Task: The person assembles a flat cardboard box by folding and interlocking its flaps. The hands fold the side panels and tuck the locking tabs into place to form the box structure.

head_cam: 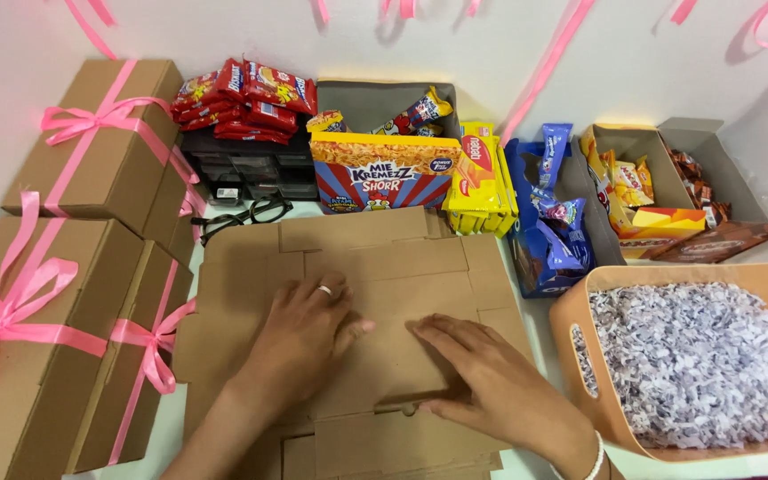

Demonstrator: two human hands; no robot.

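Pressing flat cardboard (384, 293), left hand (304, 333) and right hand (482, 378).

Under both hands: flat cardboard sheet (375, 267), matt brown. Left of them: cardboard boxes (91, 142), glossy pink satin ribbons (100, 120). Right: shredded paper (695, 356) in smooth plastic basket (571, 316).

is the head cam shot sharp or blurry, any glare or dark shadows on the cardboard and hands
Head view: sharp across the flat cardboard, left hand and right hand, no motion blur; light is even and soft, with faint shadows under the hands; the white wall is bright, slightly washed out; edges bow a little from the wide lens.
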